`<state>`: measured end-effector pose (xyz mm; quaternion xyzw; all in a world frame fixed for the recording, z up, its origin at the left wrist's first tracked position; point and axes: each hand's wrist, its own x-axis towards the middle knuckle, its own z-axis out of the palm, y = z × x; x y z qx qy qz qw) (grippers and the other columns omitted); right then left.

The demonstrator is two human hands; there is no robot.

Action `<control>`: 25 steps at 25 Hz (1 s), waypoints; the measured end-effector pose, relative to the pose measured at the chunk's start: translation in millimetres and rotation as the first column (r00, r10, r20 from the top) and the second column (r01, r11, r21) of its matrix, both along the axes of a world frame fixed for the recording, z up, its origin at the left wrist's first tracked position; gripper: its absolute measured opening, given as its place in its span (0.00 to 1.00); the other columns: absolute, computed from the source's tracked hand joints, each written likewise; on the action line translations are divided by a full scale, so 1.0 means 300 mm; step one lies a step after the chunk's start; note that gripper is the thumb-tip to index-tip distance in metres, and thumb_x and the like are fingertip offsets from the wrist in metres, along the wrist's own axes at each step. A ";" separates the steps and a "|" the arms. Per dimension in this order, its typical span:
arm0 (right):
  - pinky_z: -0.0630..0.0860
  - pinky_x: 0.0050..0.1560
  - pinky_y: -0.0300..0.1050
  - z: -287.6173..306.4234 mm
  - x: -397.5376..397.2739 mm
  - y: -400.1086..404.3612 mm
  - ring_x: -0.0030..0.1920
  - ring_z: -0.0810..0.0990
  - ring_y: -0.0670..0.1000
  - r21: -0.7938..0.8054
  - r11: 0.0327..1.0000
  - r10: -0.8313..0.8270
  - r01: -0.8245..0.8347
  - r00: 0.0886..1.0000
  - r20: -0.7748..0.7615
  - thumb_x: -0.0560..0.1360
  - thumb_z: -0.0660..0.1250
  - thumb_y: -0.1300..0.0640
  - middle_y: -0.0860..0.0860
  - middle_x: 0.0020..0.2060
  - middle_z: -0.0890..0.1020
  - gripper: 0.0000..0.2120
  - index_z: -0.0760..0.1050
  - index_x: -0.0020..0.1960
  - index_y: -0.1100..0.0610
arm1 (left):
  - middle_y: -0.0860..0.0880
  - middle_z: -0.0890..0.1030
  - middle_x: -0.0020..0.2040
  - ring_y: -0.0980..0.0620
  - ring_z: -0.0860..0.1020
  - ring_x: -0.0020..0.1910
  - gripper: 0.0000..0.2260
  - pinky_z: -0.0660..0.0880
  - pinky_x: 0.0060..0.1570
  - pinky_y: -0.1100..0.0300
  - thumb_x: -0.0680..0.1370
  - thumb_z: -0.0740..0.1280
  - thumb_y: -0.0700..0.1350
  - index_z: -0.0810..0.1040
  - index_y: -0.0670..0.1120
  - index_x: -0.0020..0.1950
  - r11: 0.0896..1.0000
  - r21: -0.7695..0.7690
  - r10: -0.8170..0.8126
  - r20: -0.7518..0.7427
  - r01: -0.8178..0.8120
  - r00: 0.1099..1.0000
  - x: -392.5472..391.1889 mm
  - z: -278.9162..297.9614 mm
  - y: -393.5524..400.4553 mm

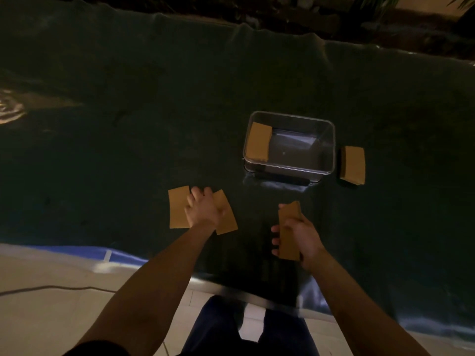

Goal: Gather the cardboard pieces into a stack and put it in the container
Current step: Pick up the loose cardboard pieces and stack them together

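Cardboard pieces (177, 208): left hand (204, 208) presses two flat, right hand (300, 233) grips one (289, 232); no writing legible.

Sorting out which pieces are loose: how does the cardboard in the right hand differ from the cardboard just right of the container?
The cardboard in the right hand is lifted off the dark cloth, gripped by the right hand; the cardboard right of the container lies on the cloth, untouched. The held one shows as a long narrow strip near the person; the other looks broader and lies beside the clear container. Both are plain brown and outside the container.
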<state>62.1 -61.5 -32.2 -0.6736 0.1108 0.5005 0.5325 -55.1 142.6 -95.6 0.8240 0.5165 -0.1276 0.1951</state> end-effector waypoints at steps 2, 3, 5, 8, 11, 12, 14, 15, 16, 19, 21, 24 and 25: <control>0.81 0.32 0.53 -0.003 0.000 0.018 0.30 0.81 0.55 -0.009 1.000 0.011 -0.011 1.000 0.005 0.79 0.60 0.60 0.59 0.41 0.82 0.18 0.76 0.61 0.41 | 0.42 0.71 0.64 0.41 0.72 0.63 0.20 0.76 0.57 0.44 0.75 0.72 0.49 0.69 0.48 0.64 0.998 -0.046 0.046 0.091 -0.042 0.995 -0.017 0.001 0.015; 0.81 0.33 0.53 -0.002 -0.002 0.034 0.31 0.81 0.56 -0.009 1.000 0.026 -0.026 1.000 0.005 0.79 0.60 0.60 0.59 0.42 0.82 0.18 0.76 0.62 0.41 | 0.42 0.75 0.61 0.43 0.75 0.58 0.16 0.77 0.52 0.48 0.77 0.69 0.45 0.68 0.48 0.61 0.993 -0.108 0.069 0.162 -0.052 0.984 -0.036 -0.001 0.028; 0.81 0.33 0.54 0.003 -0.006 0.064 0.31 0.81 0.56 -0.002 0.999 0.049 -0.049 0.999 0.002 0.78 0.60 0.61 0.59 0.41 0.82 0.20 0.76 0.63 0.42 | 0.39 0.80 0.56 0.44 0.79 0.49 0.11 0.77 0.44 0.53 0.79 0.68 0.40 0.70 0.48 0.57 0.950 -0.306 0.154 0.300 -0.058 0.941 -0.078 0.007 0.078; 0.82 0.33 0.53 0.012 -0.014 0.115 0.31 0.82 0.55 0.000 0.993 0.118 -0.118 0.993 0.002 0.77 0.60 0.62 0.59 0.41 0.83 0.20 0.75 0.62 0.42 | 0.33 0.79 0.61 0.35 0.79 0.58 0.17 0.76 0.54 0.43 0.77 0.71 0.34 0.75 0.40 0.64 0.829 -0.537 0.371 0.321 -0.155 0.871 -0.175 0.042 0.238; 0.82 0.33 0.52 0.012 -0.034 0.147 0.32 0.82 0.55 -0.014 0.985 0.171 -0.171 0.985 -0.008 0.78 0.61 0.62 0.59 0.43 0.83 0.19 0.75 0.60 0.40 | 0.40 0.78 0.66 0.41 0.77 0.63 0.31 0.75 0.57 0.52 0.74 0.75 0.38 0.70 0.47 0.75 0.918 -0.350 0.245 0.125 -0.188 0.962 -0.237 0.055 0.360; 0.83 0.33 0.52 0.012 -0.040 0.155 0.32 0.82 0.55 -0.021 0.982 0.186 -0.186 0.983 -0.011 0.78 0.61 0.62 0.59 0.44 0.83 0.19 0.75 0.59 0.39 | 0.41 0.77 0.68 0.41 0.76 0.65 0.33 0.74 0.60 0.52 0.74 0.75 0.40 0.66 0.47 0.77 0.941 -0.297 0.196 0.080 -0.164 0.977 -0.234 0.053 0.371; 0.83 0.33 0.53 0.009 -0.047 0.165 0.33 0.82 0.55 -0.035 0.976 0.214 -0.214 0.977 -0.013 0.78 0.60 0.62 0.60 0.44 0.83 0.20 0.75 0.60 0.39 | 0.41 0.77 0.68 0.41 0.77 0.65 0.32 0.74 0.61 0.52 0.76 0.73 0.41 0.66 0.46 0.78 0.964 -0.238 0.138 0.051 -0.122 0.989 -0.209 0.036 0.363; 0.83 0.34 0.53 0.007 -0.046 0.167 0.33 0.82 0.55 -0.041 0.975 0.219 -0.220 0.976 -0.013 0.78 0.60 0.63 0.60 0.44 0.83 0.20 0.74 0.60 0.39 | 0.41 0.78 0.67 0.41 0.78 0.64 0.29 0.75 0.59 0.52 0.76 0.72 0.42 0.69 0.46 0.76 0.974 -0.196 0.121 0.048 -0.110 0.991 -0.196 0.026 0.355; 0.83 0.34 0.53 0.007 -0.042 0.168 0.33 0.82 0.55 -0.047 0.975 0.216 -0.217 0.976 -0.013 0.78 0.60 0.63 0.60 0.45 0.83 0.20 0.74 0.61 0.39 | 0.41 0.79 0.65 0.41 0.79 0.62 0.25 0.76 0.57 0.51 0.77 0.71 0.41 0.72 0.46 0.73 0.984 -0.147 0.110 0.049 -0.101 0.993 -0.188 0.018 0.350; 0.83 0.33 0.52 0.009 -0.033 0.171 0.33 0.82 0.55 -0.056 0.978 0.202 -0.202 0.979 -0.014 0.78 0.60 0.62 0.59 0.44 0.83 0.20 0.75 0.60 0.39 | 0.41 0.75 0.64 0.39 0.79 0.58 0.17 0.76 0.54 0.48 0.76 0.72 0.42 0.77 0.45 0.65 0.989 -0.087 0.127 0.060 -0.122 0.990 -0.190 0.020 0.355; 0.82 0.32 0.52 0.019 -0.028 0.173 0.32 0.82 0.55 -0.039 0.982 0.185 -0.185 0.983 -0.015 0.77 0.60 0.63 0.59 0.43 0.83 0.20 0.76 0.61 0.41 | 0.41 0.70 0.66 0.39 0.79 0.57 0.16 0.76 0.57 0.47 0.76 0.73 0.42 0.76 0.44 0.63 0.982 -0.125 0.147 0.049 -0.140 0.988 -0.193 0.036 0.356; 0.82 0.34 0.53 0.046 -0.013 0.176 0.32 0.82 0.55 0.018 0.986 0.166 -0.165 0.986 -0.014 0.78 0.61 0.62 0.59 0.42 0.83 0.20 0.76 0.63 0.41 | 0.43 0.76 0.62 0.42 0.77 0.59 0.16 0.74 0.55 0.51 0.76 0.73 0.42 0.75 0.45 0.63 0.969 -0.236 0.092 0.052 -0.077 0.994 -0.167 0.095 0.370; 0.83 0.34 0.52 0.062 -0.007 0.177 0.32 0.82 0.55 0.043 0.986 0.159 -0.158 0.987 -0.008 0.78 0.62 0.61 0.59 0.42 0.83 0.20 0.76 0.63 0.41 | 0.44 0.78 0.60 0.44 0.77 0.58 0.15 0.74 0.54 0.52 0.76 0.73 0.42 0.76 0.46 0.62 0.947 -0.317 0.081 0.095 -0.047 0.992 -0.154 0.128 0.375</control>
